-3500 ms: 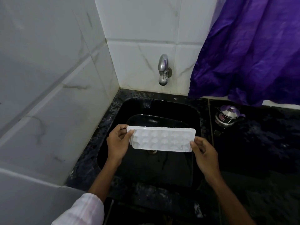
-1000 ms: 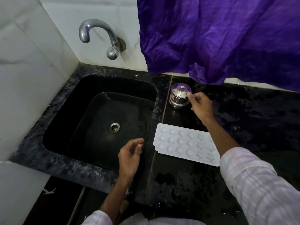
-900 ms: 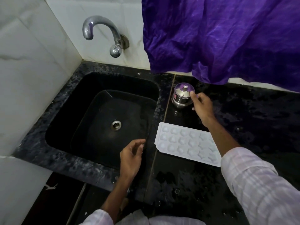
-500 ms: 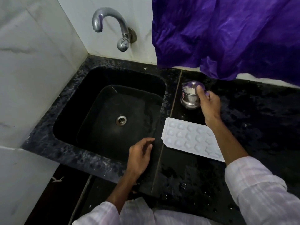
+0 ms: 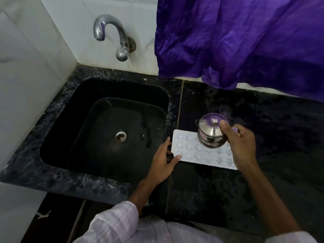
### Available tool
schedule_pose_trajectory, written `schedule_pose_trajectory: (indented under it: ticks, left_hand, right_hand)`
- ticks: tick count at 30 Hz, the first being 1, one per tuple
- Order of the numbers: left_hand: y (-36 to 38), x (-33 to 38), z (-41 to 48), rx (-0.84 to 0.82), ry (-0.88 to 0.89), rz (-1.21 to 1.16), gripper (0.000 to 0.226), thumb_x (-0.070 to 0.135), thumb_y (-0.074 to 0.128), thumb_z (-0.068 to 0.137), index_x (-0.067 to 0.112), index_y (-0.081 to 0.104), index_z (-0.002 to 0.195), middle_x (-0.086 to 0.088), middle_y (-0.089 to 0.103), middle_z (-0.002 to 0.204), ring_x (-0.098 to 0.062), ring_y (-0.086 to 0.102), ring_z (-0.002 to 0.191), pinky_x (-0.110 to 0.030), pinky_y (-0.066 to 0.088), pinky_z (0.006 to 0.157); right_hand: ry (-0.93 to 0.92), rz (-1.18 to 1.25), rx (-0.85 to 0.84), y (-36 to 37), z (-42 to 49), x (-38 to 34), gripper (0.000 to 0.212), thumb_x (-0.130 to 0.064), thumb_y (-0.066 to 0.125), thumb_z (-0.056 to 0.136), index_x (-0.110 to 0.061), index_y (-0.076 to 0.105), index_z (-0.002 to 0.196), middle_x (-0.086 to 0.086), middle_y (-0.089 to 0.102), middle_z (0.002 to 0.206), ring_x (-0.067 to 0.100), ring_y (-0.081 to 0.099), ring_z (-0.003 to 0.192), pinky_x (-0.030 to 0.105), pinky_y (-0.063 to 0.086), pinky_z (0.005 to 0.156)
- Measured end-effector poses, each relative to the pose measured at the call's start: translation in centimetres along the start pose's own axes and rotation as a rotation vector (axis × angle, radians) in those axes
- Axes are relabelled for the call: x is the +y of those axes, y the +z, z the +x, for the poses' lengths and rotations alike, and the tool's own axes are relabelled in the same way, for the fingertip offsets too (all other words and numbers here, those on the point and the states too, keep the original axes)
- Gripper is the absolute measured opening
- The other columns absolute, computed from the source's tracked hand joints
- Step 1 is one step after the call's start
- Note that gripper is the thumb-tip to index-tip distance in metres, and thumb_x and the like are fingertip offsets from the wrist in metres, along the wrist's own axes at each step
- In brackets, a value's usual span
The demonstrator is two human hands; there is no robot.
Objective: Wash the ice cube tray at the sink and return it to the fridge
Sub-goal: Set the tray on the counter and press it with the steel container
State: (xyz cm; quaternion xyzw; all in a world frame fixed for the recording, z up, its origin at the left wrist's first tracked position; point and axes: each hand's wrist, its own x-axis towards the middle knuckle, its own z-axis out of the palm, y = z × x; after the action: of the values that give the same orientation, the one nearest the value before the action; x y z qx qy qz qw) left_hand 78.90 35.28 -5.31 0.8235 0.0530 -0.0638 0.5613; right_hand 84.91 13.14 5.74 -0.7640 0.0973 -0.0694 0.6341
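Note:
The white ice cube tray [image 5: 192,153] lies flat on the black counter, just right of the sink [image 5: 73,106]. My left hand [image 5: 163,162] rests at the tray's left end, thumb touching its corner, fingers apart. My right hand [image 5: 240,142] grips a small steel pot with a purple lid [image 5: 210,134] and holds it lifted over the tray's middle, tilted a little. The pot hides part of the tray. The sink basin is dark and its drain [image 5: 120,136] shows at the centre.
A chrome tap [image 5: 112,32] juts from the white tiled wall above the sink's back edge. A purple cloth [image 5: 242,39] hangs over the counter's back right. Black granite counter [image 5: 263,190] stretches to the right of the tray.
My right hand closed on the steel pot and lifted it from the back of the counter to over the tray. My left hand slid right to the tray's left end.

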Motion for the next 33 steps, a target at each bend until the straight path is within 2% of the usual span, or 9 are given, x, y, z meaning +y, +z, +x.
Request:
schedule_pose_trajectory:
  ticks: [3, 8, 12, 15, 17, 21, 23, 26, 33]
  left_hand:
    - [0.0, -0.5, 0.1, -0.037, 0.004, 0.006, 0.075, 0.029, 0.065, 0.094, 0.019, 0.023, 0.156, 0.003, 0.041, 0.142, -0.004, 0.052, 0.107, -0.008, 0.044, 0.084]
    - [-0.3, -1.0, 0.4, -0.129, 0.046, 0.050, 0.064, 0.024, 0.053, 0.101, 0.020, 0.021, 0.156, -0.001, 0.033, 0.149, -0.015, 0.046, 0.121, -0.032, 0.045, 0.103]
    - [-0.6, -1.3, 0.5, -0.146, 0.083, 0.115, 0.055, 0.024, 0.041, 0.106, 0.016, 0.020, 0.156, -0.003, 0.029, 0.152, -0.018, 0.036, 0.136, -0.028, 0.027, 0.115]
    - [-0.7, -1.7, 0.6, -0.151, 0.100, 0.117, 0.054, 0.030, 0.036, 0.106, 0.017, 0.020, 0.156, -0.004, 0.027, 0.154, -0.013, 0.030, 0.139, -0.031, 0.024, 0.118]
    - [-0.6, -1.8, 0.6, -0.145, 0.102, 0.121, 0.059, 0.045, 0.032, 0.104, 0.019, 0.021, 0.156, 0.000, 0.027, 0.152, -0.006, 0.028, 0.135, -0.027, 0.024, 0.116]
    - [-0.4, -2.1, 0.5, -0.116, 0.123, 0.109, 0.096, 0.082, 0.012, 0.084, 0.018, 0.023, 0.155, 0.012, 0.025, 0.144, -0.002, 0.028, 0.131, -0.017, 0.021, 0.109]
    - [-0.3, -2.2, 0.5, -0.112, 0.122, 0.113, 0.092, 0.079, 0.013, 0.087, 0.018, 0.024, 0.155, 0.008, 0.028, 0.146, -0.003, 0.029, 0.131, -0.018, 0.021, 0.110]
    - [-0.4, -1.9, 0.5, -0.120, 0.095, 0.126, 0.066, 0.052, 0.025, 0.099, 0.018, 0.025, 0.155, 0.000, 0.030, 0.152, -0.004, 0.028, 0.132, -0.023, 0.024, 0.114]
    - [-0.3, -2.2, 0.7, -0.110, 0.119, 0.128, 0.071, 0.057, 0.023, 0.096, 0.017, 0.025, 0.155, -0.001, 0.029, 0.153, -0.005, 0.028, 0.134, -0.018, 0.020, 0.113]
  right_hand:
    - [-0.008, -0.072, -0.007, 0.2, -1.1, 0.2, 0.062, -0.031, 0.074, 0.085, 0.003, 0.027, 0.063, 0.009, 0.024, 0.063, 0.010, 0.021, 0.053, 0.017, 0.023, 0.046]
    - [-0.018, -0.123, -0.005, 0.6, -1.8, 0.5, 0.062, -0.036, 0.078, 0.080, -0.005, 0.027, 0.060, 0.002, 0.024, 0.056, 0.009, 0.023, 0.052, 0.017, 0.026, 0.047]
    - [-0.042, -0.175, -0.016, 1.1, -1.7, 0.6, 0.062, -0.038, 0.080, 0.077, -0.012, 0.027, 0.057, 0.000, 0.024, 0.055, 0.009, 0.024, 0.052, 0.019, 0.028, 0.049]
    - [-0.043, -0.208, -0.019, 1.4, -1.6, 0.7, 0.064, -0.039, 0.081, 0.077, -0.010, 0.027, 0.057, 0.003, 0.026, 0.055, 0.013, 0.026, 0.053, 0.027, 0.029, 0.051]
    - [-0.049, -0.224, -0.024, 1.6, -1.5, 0.7, 0.063, -0.038, 0.081, 0.078, -0.011, 0.028, 0.056, 0.005, 0.027, 0.055, 0.016, 0.027, 0.054, 0.031, 0.030, 0.052]
    - [-0.065, -0.271, -0.038, 2.1, -1.2, 0.7, 0.061, -0.036, 0.082, 0.078, -0.013, 0.030, 0.055, 0.004, 0.029, 0.054, 0.016, 0.029, 0.053, 0.032, 0.030, 0.053]
    - [-0.059, -0.285, -0.043, 2.2, -1.1, 0.7, 0.061, -0.038, 0.082, 0.077, -0.013, 0.031, 0.055, 0.005, 0.031, 0.055, 0.017, 0.030, 0.054, 0.032, 0.031, 0.053]
    - [-0.059, -0.299, -0.045, 2.3, -1.0, 0.7, 0.062, -0.041, 0.082, 0.076, -0.014, 0.030, 0.055, 0.005, 0.031, 0.055, 0.018, 0.030, 0.053, 0.033, 0.032, 0.053]
    - [-0.072, -0.325, -0.041, 2.4, -1.0, 0.4, 0.062, -0.039, 0.083, 0.076, -0.014, 0.030, 0.054, 0.002, 0.031, 0.052, 0.012, 0.029, 0.050, 0.029, 0.032, 0.051]
